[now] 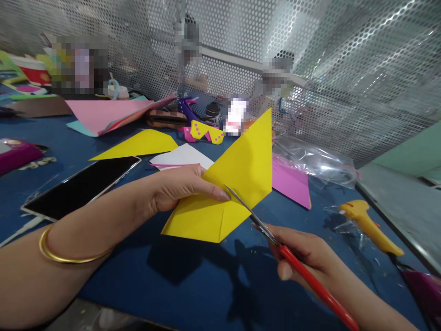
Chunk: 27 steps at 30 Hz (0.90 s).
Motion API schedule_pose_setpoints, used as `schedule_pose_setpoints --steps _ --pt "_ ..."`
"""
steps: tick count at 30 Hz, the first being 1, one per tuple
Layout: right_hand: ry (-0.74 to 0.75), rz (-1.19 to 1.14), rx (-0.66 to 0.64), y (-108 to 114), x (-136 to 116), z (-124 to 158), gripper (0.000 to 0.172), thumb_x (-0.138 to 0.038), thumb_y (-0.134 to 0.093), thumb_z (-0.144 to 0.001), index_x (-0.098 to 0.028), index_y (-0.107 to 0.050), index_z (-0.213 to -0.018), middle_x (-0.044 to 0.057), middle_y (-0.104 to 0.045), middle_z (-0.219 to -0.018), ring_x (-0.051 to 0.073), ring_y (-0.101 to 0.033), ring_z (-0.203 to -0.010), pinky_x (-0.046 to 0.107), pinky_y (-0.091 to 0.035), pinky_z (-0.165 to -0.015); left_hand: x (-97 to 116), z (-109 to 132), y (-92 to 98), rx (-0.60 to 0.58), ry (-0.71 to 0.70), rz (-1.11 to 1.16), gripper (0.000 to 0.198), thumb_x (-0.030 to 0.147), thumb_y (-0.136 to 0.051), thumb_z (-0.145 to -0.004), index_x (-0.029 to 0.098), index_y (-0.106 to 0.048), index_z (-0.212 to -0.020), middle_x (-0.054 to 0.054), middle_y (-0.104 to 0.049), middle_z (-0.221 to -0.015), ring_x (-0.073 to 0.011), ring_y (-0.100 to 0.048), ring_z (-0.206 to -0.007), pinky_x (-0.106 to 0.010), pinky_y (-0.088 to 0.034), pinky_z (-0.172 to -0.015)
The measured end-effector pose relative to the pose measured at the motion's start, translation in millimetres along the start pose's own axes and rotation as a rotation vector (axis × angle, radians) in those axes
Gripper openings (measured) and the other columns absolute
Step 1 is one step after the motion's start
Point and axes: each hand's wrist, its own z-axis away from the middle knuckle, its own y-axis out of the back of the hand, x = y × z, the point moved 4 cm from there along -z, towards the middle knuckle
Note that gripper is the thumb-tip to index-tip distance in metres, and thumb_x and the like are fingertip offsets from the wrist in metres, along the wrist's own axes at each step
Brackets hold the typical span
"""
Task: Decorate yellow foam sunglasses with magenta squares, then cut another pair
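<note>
A yellow sheet of paper (246, 158) is raised above the blue table, with fold lines in its lower part. My left hand (188, 186) pinches it at the left edge, thumb on top and the other fingers hidden underneath. In my right hand (303, 250) is a pair of scissors (292, 262) with red handles. Their metal blades lie against the paper from the lower right, the tip close to my left thumb. How far the blades are parted is hard to make out. Both hands are closed.
A phone (82, 186) with a cable lies at left. Behind are another yellow piece (141, 143), pink sheets (110, 112) and yellow paper glasses (206, 132). At right are a magenta sheet (292, 181), a plastic bag (317, 158) and a yellow glue gun (372, 225). Perforated metal (234, 32) stands behind.
</note>
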Motion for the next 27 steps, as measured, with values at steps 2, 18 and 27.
schedule_pose_setpoints --steps 2,18,27 --pt "-0.031 -0.022 -0.013 0 3 0 0.063 -0.071 -0.060 -0.078 -0.031 -0.065 -0.127 -0.003 -0.048 -0.068 0.011 -0.040 -0.058 0.024 -0.041 -0.058 0 0 0.0 -0.019 -0.007 0.014 0.042 0.020 -0.085 -0.062 0.022 -0.077 -0.103 -0.005 -0.080 -0.095 -0.0230 -0.075 -0.083 -0.033 -0.059 -0.081" --pt "-0.178 -0.208 -0.106 29 25 20 0.072 -0.060 -0.077 -0.069 -0.032 -0.059 -0.133 0.002 -0.063 -0.091 0.013 -0.055 -0.067 0.022 -0.047 -0.056 9 5 5.5 0.116 -0.032 -0.011 0.035 0.024 -0.088 -0.056 0.021 -0.079 -0.090 -0.007 -0.080 -0.090 -0.0271 -0.075 -0.083 -0.037 -0.061 -0.079" --pt "-0.431 0.711 0.495 88 52 5 0.063 -0.060 -0.060 -0.077 -0.021 -0.065 -0.126 0.009 -0.076 -0.093 0.032 -0.070 -0.087 0.040 -0.052 -0.074 14 11 5.1 0.140 -0.070 -0.011 0.030 0.026 -0.088 -0.059 0.018 -0.078 -0.087 -0.006 -0.080 -0.084 -0.0213 -0.075 -0.076 -0.029 -0.059 -0.075"
